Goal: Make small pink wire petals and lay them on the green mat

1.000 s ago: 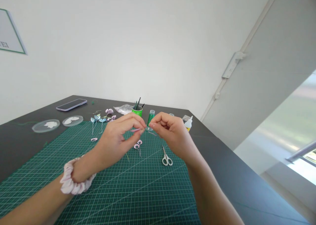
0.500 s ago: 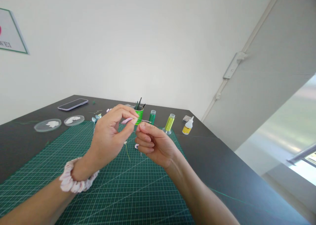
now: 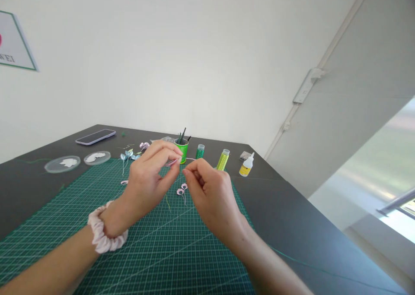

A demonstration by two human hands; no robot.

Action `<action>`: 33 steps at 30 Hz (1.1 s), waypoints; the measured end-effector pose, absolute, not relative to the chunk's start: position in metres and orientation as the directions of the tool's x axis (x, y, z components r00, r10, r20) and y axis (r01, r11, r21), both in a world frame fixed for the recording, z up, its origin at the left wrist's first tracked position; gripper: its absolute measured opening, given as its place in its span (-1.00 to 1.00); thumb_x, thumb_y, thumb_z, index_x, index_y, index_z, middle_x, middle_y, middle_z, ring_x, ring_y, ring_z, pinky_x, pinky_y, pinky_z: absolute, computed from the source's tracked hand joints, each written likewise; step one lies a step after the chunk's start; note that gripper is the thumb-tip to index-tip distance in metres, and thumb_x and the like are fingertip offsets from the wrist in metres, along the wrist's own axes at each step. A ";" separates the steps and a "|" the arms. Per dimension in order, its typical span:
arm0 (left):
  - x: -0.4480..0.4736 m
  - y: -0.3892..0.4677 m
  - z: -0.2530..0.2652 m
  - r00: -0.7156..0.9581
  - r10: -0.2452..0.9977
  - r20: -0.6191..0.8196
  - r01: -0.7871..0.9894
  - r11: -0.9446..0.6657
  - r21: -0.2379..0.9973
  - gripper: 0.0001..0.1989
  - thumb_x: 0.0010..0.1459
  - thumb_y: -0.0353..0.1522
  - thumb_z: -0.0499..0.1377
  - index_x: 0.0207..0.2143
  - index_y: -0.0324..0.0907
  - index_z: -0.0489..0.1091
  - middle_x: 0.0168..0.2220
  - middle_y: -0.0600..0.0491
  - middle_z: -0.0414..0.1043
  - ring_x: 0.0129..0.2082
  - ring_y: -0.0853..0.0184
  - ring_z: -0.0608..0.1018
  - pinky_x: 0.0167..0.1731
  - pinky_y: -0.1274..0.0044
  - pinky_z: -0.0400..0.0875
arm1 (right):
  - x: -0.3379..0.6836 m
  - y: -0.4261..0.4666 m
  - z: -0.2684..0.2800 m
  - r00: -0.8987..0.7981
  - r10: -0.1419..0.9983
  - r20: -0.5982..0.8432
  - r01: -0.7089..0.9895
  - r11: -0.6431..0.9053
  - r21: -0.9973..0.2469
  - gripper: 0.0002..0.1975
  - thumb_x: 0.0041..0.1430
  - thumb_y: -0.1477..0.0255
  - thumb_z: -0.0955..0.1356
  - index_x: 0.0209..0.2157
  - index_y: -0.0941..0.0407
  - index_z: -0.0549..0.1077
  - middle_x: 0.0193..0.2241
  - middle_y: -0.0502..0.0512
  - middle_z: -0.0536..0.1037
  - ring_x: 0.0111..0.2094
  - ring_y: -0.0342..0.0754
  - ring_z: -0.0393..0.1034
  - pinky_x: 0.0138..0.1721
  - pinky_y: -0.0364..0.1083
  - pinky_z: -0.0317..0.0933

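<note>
My left hand [image 3: 151,176], with a pale scrunchie [image 3: 106,232] round its wrist, pinches a small pink petal [image 3: 171,162] between thumb and fingertips. Just to its right, my right hand [image 3: 214,193] is closed in a pinch, its back turned up. A small gap parts the two sets of fingertips. Whatever the right fingers grip is too fine to make out. Below them, two small pink loop petals on wire stems [image 3: 182,192] lie on the green cutting mat [image 3: 155,252]. Another pink petal [image 3: 124,182] lies left of my left hand.
Behind my hands stand a green tin [image 3: 182,150] of tools, a dark green thread spool [image 3: 200,151], a yellow-green spool [image 3: 223,160] and a glue bottle [image 3: 247,165]. Leftward are blue wire flowers [image 3: 128,155], two clear dishes [image 3: 61,164] with white pieces, and a phone [image 3: 95,137].
My right hand has rolled over, so its back now faces up, and its fingertips have drawn slightly apart from the left ones. The left hand has shifted slightly right, still pinching the petal.
</note>
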State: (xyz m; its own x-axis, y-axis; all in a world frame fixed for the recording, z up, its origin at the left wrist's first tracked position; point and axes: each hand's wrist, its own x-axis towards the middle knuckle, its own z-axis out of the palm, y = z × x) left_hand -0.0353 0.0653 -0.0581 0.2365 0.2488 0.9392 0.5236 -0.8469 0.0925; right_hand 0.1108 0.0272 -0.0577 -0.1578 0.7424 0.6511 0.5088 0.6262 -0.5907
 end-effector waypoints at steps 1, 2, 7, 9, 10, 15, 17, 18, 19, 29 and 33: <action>-0.036 0.066 -0.059 0.259 0.242 0.935 0.516 -0.853 0.077 -0.85 0.20 -0.54 0.09 -0.41 -0.18 0.33 -0.33 0.04 0.46 -0.28 0.37 0.53 -0.26 0.53 0.47 | 0.112 0.026 -0.056 -0.169 0.720 0.673 0.540 0.639 -0.548 -0.81 0.23 0.52 0.24 -0.49 0.11 0.27 -0.68 -0.16 0.16 -0.66 -0.24 -0.02 -0.59 -0.14 -0.15; -0.036 0.066 -0.060 0.282 0.238 0.929 0.503 -0.862 0.068 -0.85 0.19 -0.55 0.09 -0.40 -0.18 0.33 -0.33 0.05 0.45 -0.29 0.38 0.52 -0.27 0.53 0.46 | 0.114 0.026 -0.054 -0.179 0.705 0.686 0.559 0.647 -0.519 -0.81 0.23 0.52 0.24 -0.49 0.11 0.27 -0.67 -0.16 0.16 -0.65 -0.24 -0.01 -0.58 -0.14 -0.14; -0.034 0.064 -0.061 0.353 0.271 0.896 0.417 -0.903 0.109 -0.83 0.18 -0.58 0.08 -0.40 -0.17 0.33 -0.34 0.08 0.46 -0.34 0.42 0.51 -0.32 0.57 0.44 | 0.129 0.034 -0.044 -0.177 0.725 0.666 0.502 0.649 -0.573 -0.82 0.22 0.51 0.25 -0.48 0.11 0.32 -0.67 -0.16 0.17 -0.63 -0.24 0.01 -0.58 -0.16 -0.07; -0.033 0.063 -0.061 0.362 0.311 0.879 0.376 -0.911 0.168 -0.83 0.18 -0.57 0.09 -0.42 -0.18 0.33 -0.36 0.09 0.46 -0.36 0.44 0.51 -0.34 0.59 0.43 | 0.135 0.039 -0.042 -0.177 0.768 0.616 0.405 0.627 -0.665 -0.83 0.19 0.50 0.27 -0.49 0.11 0.32 -0.68 -0.16 0.17 -0.63 -0.23 0.03 -0.58 -0.17 -0.06; -0.032 0.063 -0.061 0.363 0.333 0.870 0.350 -0.914 0.204 -0.83 0.18 -0.57 0.10 -0.43 -0.18 0.34 -0.37 0.10 0.46 -0.36 0.45 0.51 -0.34 0.61 0.42 | 0.138 0.042 -0.041 -0.191 0.787 0.587 0.345 0.613 -0.710 -0.84 0.18 0.50 0.28 -0.50 0.12 0.32 -0.68 -0.16 0.17 -0.62 -0.24 0.02 -0.58 -0.17 -0.07; -0.028 0.061 -0.062 0.340 0.409 0.847 0.211 -0.911 0.355 -0.83 0.17 -0.56 0.11 -0.44 -0.18 0.36 -0.39 0.12 0.46 -0.36 0.47 0.50 -0.33 0.62 0.40 | 0.142 0.056 -0.044 -0.351 0.855 0.383 -0.041 0.394 -0.918 -0.82 0.10 0.39 0.36 -0.52 0.13 0.35 -0.71 -0.19 0.16 -0.67 -0.27 -0.08 -0.65 -0.20 -0.19; -0.028 0.060 -0.062 0.309 0.431 0.848 0.203 -0.901 0.384 -0.84 0.17 -0.55 0.11 -0.44 -0.17 0.36 -0.38 0.14 0.46 -0.35 0.48 0.49 -0.31 0.62 0.40 | 0.140 0.061 -0.048 -0.409 0.864 0.295 -0.205 0.228 -0.952 -0.82 0.07 0.36 0.39 -0.52 0.13 0.35 -0.74 -0.22 0.14 -0.70 -0.29 -0.15 -0.67 -0.22 -0.26; -0.028 0.059 -0.062 0.288 0.439 0.851 0.201 -0.897 0.395 -0.84 0.17 -0.55 0.11 -0.43 -0.17 0.36 -0.37 0.14 0.46 -0.34 0.49 0.49 -0.29 0.62 0.40 | 0.139 0.063 -0.051 -0.437 0.861 0.261 -0.273 0.149 -0.950 -0.82 0.06 0.37 0.39 -0.52 0.13 0.35 -0.75 -0.23 0.13 -0.71 -0.30 -0.19 -0.68 -0.22 -0.28; -0.028 0.059 -0.062 0.267 0.446 0.854 0.199 -0.893 0.404 -0.84 0.17 -0.55 0.11 -0.43 -0.16 0.36 -0.36 0.14 0.46 -0.34 0.48 0.49 -0.28 0.61 0.40 | 0.136 0.064 -0.053 -0.467 0.853 0.234 -0.327 0.079 -0.942 -0.82 0.04 0.38 0.40 -0.52 0.13 0.35 -0.75 -0.23 0.12 -0.71 -0.30 -0.21 -0.69 -0.23 -0.30; -0.028 0.063 -0.057 0.097 0.374 0.922 0.395 -0.865 0.309 -0.86 0.16 -0.52 0.11 -0.45 -0.19 0.35 -0.34 0.09 0.46 -0.30 0.41 0.52 -0.23 0.53 0.43 | 0.105 0.046 -0.061 -0.403 0.894 0.197 -0.426 0.007 -0.905 -0.81 0.08 0.40 0.35 -0.54 0.11 0.28 -0.76 -0.22 0.17 -0.73 -0.29 -0.18 -0.69 -0.21 -0.29; -0.029 0.061 -0.053 0.127 0.334 0.934 0.477 -0.846 0.238 -0.85 0.16 -0.51 0.11 -0.47 -0.20 0.34 -0.36 0.08 0.47 -0.32 0.39 0.54 -0.26 0.54 0.46 | 0.104 0.033 -0.057 -0.232 0.907 0.351 -0.107 0.335 -0.936 -0.75 0.16 0.41 0.30 -0.57 0.10 0.23 -0.72 -0.17 0.21 -0.68 -0.26 -0.04 -0.65 -0.19 -0.18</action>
State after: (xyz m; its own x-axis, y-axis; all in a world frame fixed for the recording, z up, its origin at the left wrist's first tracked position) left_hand -0.0291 0.0609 -0.0527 0.1267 0.3337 0.9341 0.4766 -0.8464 0.2377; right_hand 0.1044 0.0333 -0.0574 -0.2315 0.9073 0.3509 -0.1070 0.3348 -0.9362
